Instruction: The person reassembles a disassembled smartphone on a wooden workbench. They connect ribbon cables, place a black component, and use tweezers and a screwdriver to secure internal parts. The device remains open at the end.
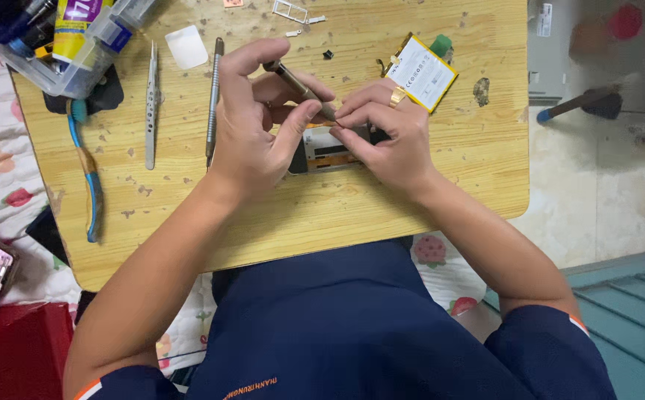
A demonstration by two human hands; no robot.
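The fingers (pixel 302 117) of the left hand (pixel 252 130) are clamped on a slim grey metal screwdriver (pixel 298 87), whose tip points down between both hands. The right hand (pixel 389 137), wearing a gold ring (pixel 398 96), pinches its fingers together at that tip, just above an opened phone body (pixel 324 150) lying mid-bench, partly hidden by both hands. On the scuffed wooden bench (pixel 300 207), a yellow-edged white flat battery (pixel 421 72) lies far right. Left of the hands lie a second slim metal driver (pixel 214 100), perforated steel tweezers (pixel 151 104) and a blue toothbrush (pixel 87 167).
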